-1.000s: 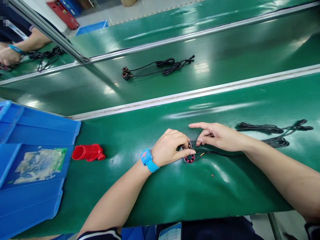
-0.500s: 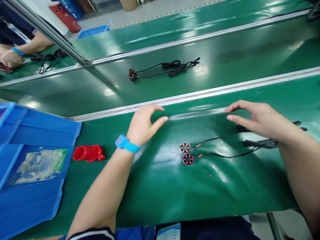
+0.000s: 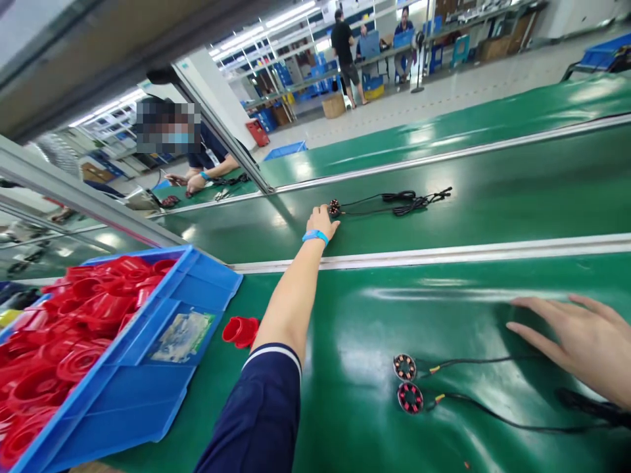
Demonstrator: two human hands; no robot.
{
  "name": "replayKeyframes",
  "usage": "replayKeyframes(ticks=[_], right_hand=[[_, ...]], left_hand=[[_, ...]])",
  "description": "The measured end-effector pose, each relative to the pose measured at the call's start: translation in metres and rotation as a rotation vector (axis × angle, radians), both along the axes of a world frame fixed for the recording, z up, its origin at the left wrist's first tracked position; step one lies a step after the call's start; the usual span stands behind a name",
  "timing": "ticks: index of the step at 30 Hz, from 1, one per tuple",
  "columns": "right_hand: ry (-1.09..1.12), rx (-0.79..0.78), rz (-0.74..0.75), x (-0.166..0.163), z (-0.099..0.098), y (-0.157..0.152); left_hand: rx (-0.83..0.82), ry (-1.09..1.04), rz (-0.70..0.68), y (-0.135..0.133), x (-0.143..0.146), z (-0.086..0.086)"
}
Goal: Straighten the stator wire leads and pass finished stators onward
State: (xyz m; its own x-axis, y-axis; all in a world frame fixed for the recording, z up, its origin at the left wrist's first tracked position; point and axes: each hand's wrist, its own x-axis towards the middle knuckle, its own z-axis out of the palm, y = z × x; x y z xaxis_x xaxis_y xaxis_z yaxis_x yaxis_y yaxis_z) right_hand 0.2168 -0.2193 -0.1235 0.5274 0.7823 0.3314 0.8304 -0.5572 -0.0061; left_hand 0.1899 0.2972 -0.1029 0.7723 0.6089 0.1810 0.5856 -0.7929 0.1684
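Note:
My left hand [image 3: 323, 222] stretches forward over the green belt, its thumb spread from the fingers. Its fingertips are beside a pair of small stators with copper windings [image 3: 334, 208], whose black cables [image 3: 409, 202] trail rightward in bundles; I cannot tell whether they touch. My right hand [image 3: 566, 335] hovers open at the right, holding nothing, over black cables on the near table. Those cables run to two ring-shaped stators lying on the table, one with copper-coloured windings [image 3: 405, 367] and one with red windings [image 3: 410, 398]. A red plastic housing [image 3: 240, 332] lies partly behind my left forearm.
A blue crate [image 3: 172, 387] full of red plastic housings [image 3: 98, 302] stands at the left. A white rail [image 3: 444, 255] divides table and belt. A metal post [image 3: 221, 128] rises beyond it. A co-worker [image 3: 217, 151] works across the belt; other people are farther back.
My left hand has reached forward from above the near table to the stators on the belt. My right hand stays open at the right. The view has tilted up and left.

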Motion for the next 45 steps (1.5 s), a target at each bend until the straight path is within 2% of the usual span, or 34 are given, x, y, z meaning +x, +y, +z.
replayKeyframes(ticks=[3, 5, 10, 14, 17, 21, 24, 28, 30, 32, 36, 38, 42, 45], right_hand=[[-0.131, -0.001, 0.122, 0.005, -0.009, -0.006], [-0.128, 0.023, 0.128, 0.006, -0.013, -0.008], [-0.013, 0.044, 0.049, 0.004, -0.014, -0.005], [0.071, 0.041, -0.012, 0.002, -0.009, -0.003], [0.129, -0.002, -0.052, -0.001, -0.002, -0.003], [0.009, -0.192, -0.105, 0.0, 0.019, 0.02], [-0.124, -0.364, -0.064, 0.018, 0.039, 0.065], [-0.206, -0.37, 0.032, 0.062, 0.049, 0.143], [-0.235, -0.365, 0.084, 0.081, 0.044, 0.18], [-0.249, -0.367, 0.137, 0.095, 0.037, 0.21], [-0.25, -0.41, 0.194, 0.103, 0.027, 0.248], [-0.264, -0.45, 0.195, 0.102, 0.027, 0.253], [-0.286, -0.523, 0.192, 0.107, 0.036, 0.243], [-0.09, -0.575, 0.144, 0.119, 0.047, 0.216]], left_hand=[[-0.026, 0.039, 0.006, 0.006, 0.028, -0.003], [-0.047, 0.066, -0.003, 0.012, 0.043, -0.005], [-0.08, 0.147, -0.05, 0.027, 0.067, -0.004], [-0.052, 0.222, -0.103, 0.024, 0.066, 0.004], [-0.016, 0.264, -0.163, 0.001, 0.044, 0.015], [0.02, 0.269, -0.219, -0.055, -0.019, 0.031], [0.019, 0.261, -0.207, -0.104, -0.074, 0.035], [-0.038, 0.295, -0.166, -0.147, -0.131, 0.031], [-0.058, 0.305, -0.14, -0.153, -0.151, 0.029], [-0.043, 0.256, -0.182, -0.149, -0.166, 0.029], [-0.056, 0.154, -0.511, -0.13, -0.18, 0.029], [-0.074, 0.19, -0.587, -0.122, -0.18, 0.027], [-0.08, 0.23, -0.603, -0.114, -0.172, 0.019], [-0.101, 0.227, -0.642, -0.113, -0.169, 0.015]])
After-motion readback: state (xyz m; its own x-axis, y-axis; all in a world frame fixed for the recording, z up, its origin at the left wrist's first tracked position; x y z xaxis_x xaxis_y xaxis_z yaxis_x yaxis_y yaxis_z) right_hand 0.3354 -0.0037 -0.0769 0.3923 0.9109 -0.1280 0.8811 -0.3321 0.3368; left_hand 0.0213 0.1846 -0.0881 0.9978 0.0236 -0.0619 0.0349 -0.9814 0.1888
